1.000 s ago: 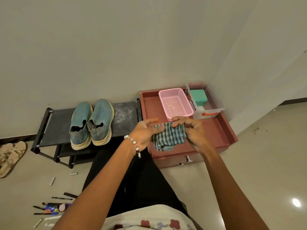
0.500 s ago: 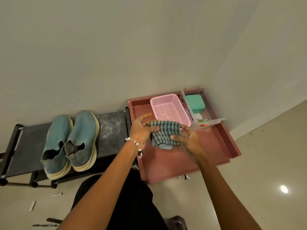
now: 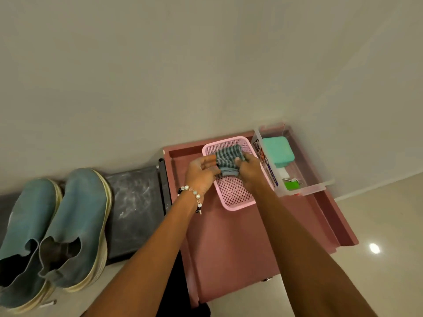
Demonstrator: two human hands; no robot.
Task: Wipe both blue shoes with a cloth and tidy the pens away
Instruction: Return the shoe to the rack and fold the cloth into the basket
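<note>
A folded green checked cloth (image 3: 226,160) hangs over the far half of the pink mesh basket (image 3: 238,203). My left hand (image 3: 201,173) grips its left side and my right hand (image 3: 250,171) grips its right side. Two blue slip-on shoes with cream soles, one (image 3: 77,225) beside the other (image 3: 20,243), stand side by side on the black rack (image 3: 135,202) at the lower left. One small pen-like piece (image 3: 49,303) lies on the floor below the shoes.
The basket sits on a dusky pink cabinet top (image 3: 231,248) with raised edges, against the wall. A clear plastic bin (image 3: 306,186) to the right holds a teal box (image 3: 278,153) and small items. Glossy tiled floor (image 3: 389,225) lies to the right.
Both hands carried the cloth forward from above the cabinet top to over the pink basket. The view moved closer and to the right, so the pens on the floor left the frame.
</note>
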